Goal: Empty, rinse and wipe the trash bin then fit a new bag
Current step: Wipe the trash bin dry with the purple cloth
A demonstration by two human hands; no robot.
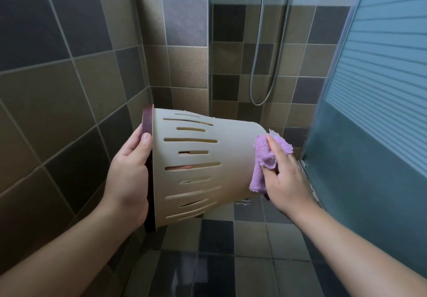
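Above the tiled floor, the left hand (129, 172) grips the bin (203, 165) rim; the right hand (285, 176) clutches the cloth (265, 156). Wipe the base firmly, rotating gradually.

We're in a home bathroom, right at the shower: a metal shower hose (268, 49) loops down the tiled wall (231, 66) (brown and grey checks), frosted glass door (379, 77) just right of the hose.
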